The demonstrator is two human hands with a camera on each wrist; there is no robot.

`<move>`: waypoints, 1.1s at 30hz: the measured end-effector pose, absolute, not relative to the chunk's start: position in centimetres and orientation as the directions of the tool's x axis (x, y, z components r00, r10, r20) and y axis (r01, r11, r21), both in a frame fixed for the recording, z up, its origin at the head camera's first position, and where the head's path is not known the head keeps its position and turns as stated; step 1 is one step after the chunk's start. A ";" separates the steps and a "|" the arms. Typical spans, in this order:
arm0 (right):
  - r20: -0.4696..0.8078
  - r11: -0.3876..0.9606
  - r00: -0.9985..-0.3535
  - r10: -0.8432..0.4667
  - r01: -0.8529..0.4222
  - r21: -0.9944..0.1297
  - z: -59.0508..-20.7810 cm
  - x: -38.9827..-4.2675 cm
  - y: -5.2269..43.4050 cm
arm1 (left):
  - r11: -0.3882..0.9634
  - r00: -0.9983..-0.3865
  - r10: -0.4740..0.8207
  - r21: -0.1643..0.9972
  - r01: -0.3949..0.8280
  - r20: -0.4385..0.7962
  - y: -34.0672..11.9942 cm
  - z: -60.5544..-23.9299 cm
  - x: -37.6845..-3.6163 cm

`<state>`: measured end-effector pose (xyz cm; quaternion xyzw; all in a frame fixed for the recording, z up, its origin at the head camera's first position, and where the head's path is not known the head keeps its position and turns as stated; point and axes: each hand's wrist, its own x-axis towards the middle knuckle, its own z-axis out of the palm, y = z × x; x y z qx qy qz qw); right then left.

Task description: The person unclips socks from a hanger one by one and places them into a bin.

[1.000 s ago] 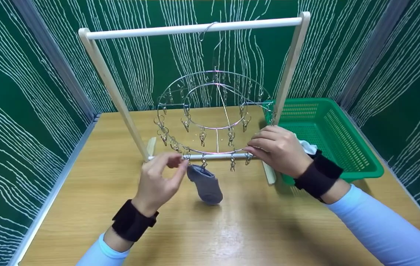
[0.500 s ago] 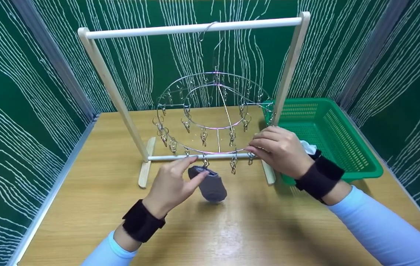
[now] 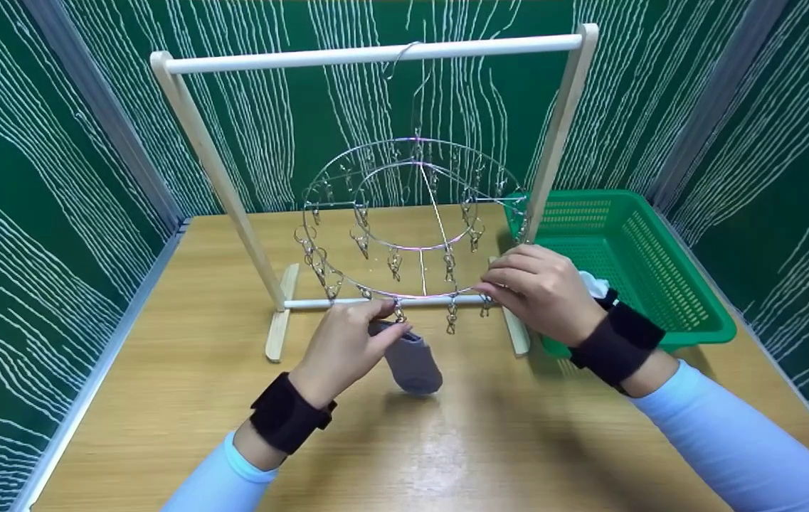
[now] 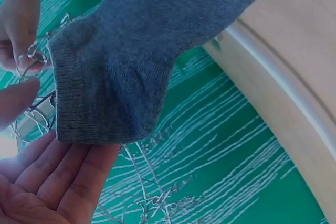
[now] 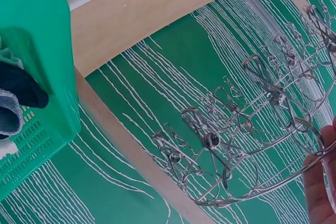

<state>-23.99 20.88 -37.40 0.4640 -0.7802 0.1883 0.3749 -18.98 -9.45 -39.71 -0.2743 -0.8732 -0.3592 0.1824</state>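
Observation:
A grey ankle sock (image 3: 415, 366) hangs by its cuff from a clip (image 3: 398, 311) at the near side of a round wire clip hanger (image 3: 424, 295). My left hand (image 3: 351, 341) is at this clip, thumb in front and fingers behind. In the left wrist view, the fingers of my left hand (image 4: 63, 182) lie nearly straight behind the cuff of the sock (image 4: 115, 72), with the thumb apart from them. My right hand (image 3: 536, 284) pinches the hanger's outer ring at its near right; the right wrist view shows fingertips (image 5: 315, 182) on the wire.
A wooden stand with a white top bar (image 3: 304, 60) bears the hanger by its hook (image 3: 398, 60). Several bare clips dangle from both rings. Behind my right hand, a green basket (image 3: 696, 284) stands on the wooden table (image 3: 162, 370); dark and grey socks (image 5: 21, 85) lie in it.
My left hand has moved right and come in around the sock's clip, from just left of it. The sock and hanger have swung slightly right. My right hand keeps its hold on the ring.

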 end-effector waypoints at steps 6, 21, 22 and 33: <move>0.767 0.500 -0.286 -0.575 -0.864 0.053 -37.4 -23.9 20.9 | 0.618 -0.788 0.328 0.513 0.596 0.521 -9.1 -39.6 -19.2; 0.811 0.533 -0.344 -0.473 -0.845 -0.047 -37.5 -22.2 20.7 | 0.577 -0.798 0.320 0.563 0.591 0.511 -8.9 -39.1 -19.5; 0.822 0.536 -0.348 -0.451 -0.842 -0.062 -37.6 -22.0 20.6 | 0.577 -0.800 0.317 0.567 0.589 0.509 -8.9 -39.1 -19.5; 0.854 0.536 -0.380 -0.356 -0.831 -0.147 -41.2 -20.7 19.8 | 0.587 -0.784 0.299 0.542 0.601 0.545 -9.1 -39.7 -19.5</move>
